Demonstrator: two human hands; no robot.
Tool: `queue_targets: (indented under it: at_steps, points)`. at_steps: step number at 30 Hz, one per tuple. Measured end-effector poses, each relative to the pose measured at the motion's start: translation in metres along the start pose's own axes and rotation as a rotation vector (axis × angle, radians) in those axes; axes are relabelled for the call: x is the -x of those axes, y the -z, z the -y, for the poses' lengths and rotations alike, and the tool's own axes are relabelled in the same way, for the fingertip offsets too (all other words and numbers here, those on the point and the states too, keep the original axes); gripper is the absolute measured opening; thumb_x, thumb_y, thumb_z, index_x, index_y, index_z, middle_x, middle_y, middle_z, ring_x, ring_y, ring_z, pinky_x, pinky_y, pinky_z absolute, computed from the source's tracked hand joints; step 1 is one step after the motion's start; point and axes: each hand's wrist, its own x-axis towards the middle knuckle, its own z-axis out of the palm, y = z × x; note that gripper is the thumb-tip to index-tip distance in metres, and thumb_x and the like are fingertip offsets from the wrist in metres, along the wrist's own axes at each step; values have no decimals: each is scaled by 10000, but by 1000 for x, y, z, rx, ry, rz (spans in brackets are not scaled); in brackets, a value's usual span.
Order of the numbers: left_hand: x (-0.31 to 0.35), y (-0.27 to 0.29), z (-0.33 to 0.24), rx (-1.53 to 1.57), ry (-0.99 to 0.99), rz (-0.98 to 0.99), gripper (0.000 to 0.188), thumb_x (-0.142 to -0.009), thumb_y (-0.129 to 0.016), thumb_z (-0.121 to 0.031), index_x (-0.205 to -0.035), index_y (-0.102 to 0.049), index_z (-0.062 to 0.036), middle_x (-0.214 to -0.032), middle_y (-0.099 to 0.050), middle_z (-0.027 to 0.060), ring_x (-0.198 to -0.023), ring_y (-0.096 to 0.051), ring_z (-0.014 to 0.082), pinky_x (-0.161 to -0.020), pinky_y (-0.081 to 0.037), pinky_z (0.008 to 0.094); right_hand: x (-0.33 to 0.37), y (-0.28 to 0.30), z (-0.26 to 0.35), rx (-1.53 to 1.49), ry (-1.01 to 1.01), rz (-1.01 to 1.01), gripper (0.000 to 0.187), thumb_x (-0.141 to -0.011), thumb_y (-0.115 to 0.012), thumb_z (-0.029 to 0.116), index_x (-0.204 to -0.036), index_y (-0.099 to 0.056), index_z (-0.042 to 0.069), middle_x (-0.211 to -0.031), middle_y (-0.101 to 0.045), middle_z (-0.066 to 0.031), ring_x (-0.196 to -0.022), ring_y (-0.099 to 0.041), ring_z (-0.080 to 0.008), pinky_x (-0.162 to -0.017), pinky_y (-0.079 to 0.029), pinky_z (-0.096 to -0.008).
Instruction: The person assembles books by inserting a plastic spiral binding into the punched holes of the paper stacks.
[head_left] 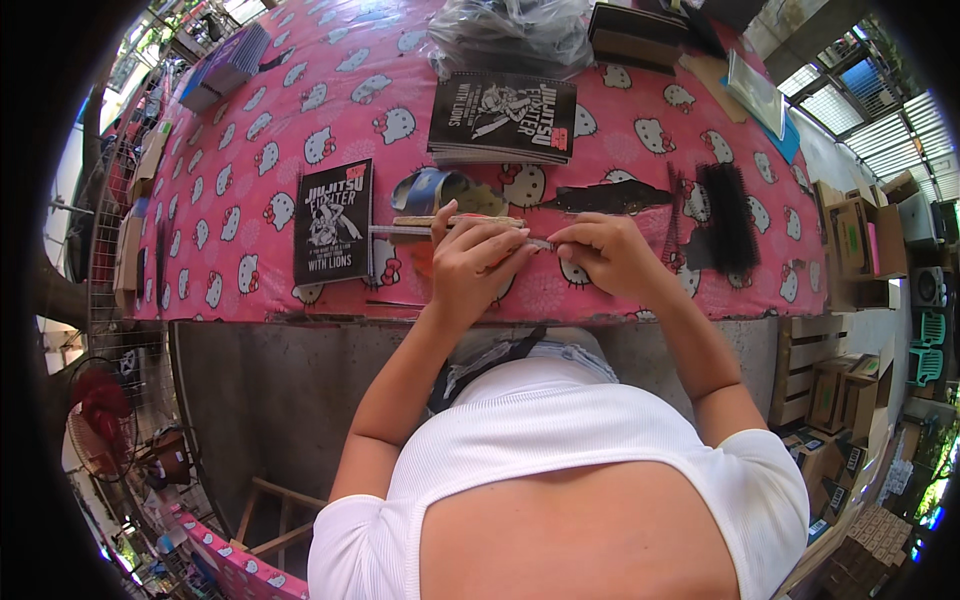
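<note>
Close to the table's near edge, my left hand (pixel 470 262) is closed around a notebook (pixel 398 231) seen edge-on, its long thin side turned up. My right hand (pixel 605 252) pinches at the notebook's right end with thumb and forefinger; what sits between those fingertips is too small to make out. A notebook with a black printed cover (pixel 334 222) lies flat to the left of my left hand. Just beyond my hands is a round blue and tan container or roll (pixel 437 188), partly hidden. A flat black piece (pixel 612 197) lies beyond my right hand.
A stack of black notebooks (pixel 502 118) lies farther back, with a clear plastic bag (pixel 510 38) behind it. Black spiral coils (pixel 730 218) are bunched at the right. Another stack (pixel 226 66) sits far left on the pink patterned tablecloth (pixel 225 180). Cardboard boxes (pixel 850 238) stand right.
</note>
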Motion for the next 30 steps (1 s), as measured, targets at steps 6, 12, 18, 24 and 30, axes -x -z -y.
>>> queue_targets:
  at_steps: [6, 12, 18, 24, 30]
  points:
    - [-7, -4, 5, -21, 109, -18, 215, -648, -796, -167, -841, -706, -142, -824, -671, -17, -803, -610, 169, -969, -342, 408, -8, -20, 13, 280, -11, -450, 82, -830, -620, 126, -884, -620, 64, -782, -575, -117, -722, -597, -326, -603, -480, -397]
    - [-7, -5, 5, -59, 79, -14, 205, -626, -793, -154, -810, -701, -148, -786, -656, -21, -781, -588, 163, -956, -330, 399, -12, -17, 14, 328, 41, -305, 127, -790, -646, 127, -896, -585, 91, -840, -552, -78, -787, -595, -302, -589, -479, -401]
    - [-7, -8, 4, 1, 132, -53, 281, -621, -793, -124, -876, -676, -127, -793, -659, -14, -780, -594, 167, -947, -340, 404, -19, -16, 22, 296, 12, -364, 82, -793, -639, 121, -851, -600, 77, -825, -573, -99, -802, -602, -298, -624, -486, -408]
    - [5, 12, 3, 73, 126, -39, 324, -598, -808, -108, -848, -604, -93, -786, -667, 4, -780, -622, 196, -905, -378, 369, -50, 23, 6, 180, 31, 138, 322, -787, -666, 130, -1095, -590, 74, -1001, -613, -122, -876, -621, -310, -707, -504, -394]
    - [1, 11, -4, 13, 148, 17, 356, -605, -808, -158, -914, -638, -109, -860, -662, 11, -863, -612, 202, -992, -339, 409, -142, -71, -48, 644, 72, 438, 254, -818, -562, 206, -978, -592, 11, -1044, -607, -181, -916, -632, -349, -747, -517, -413]
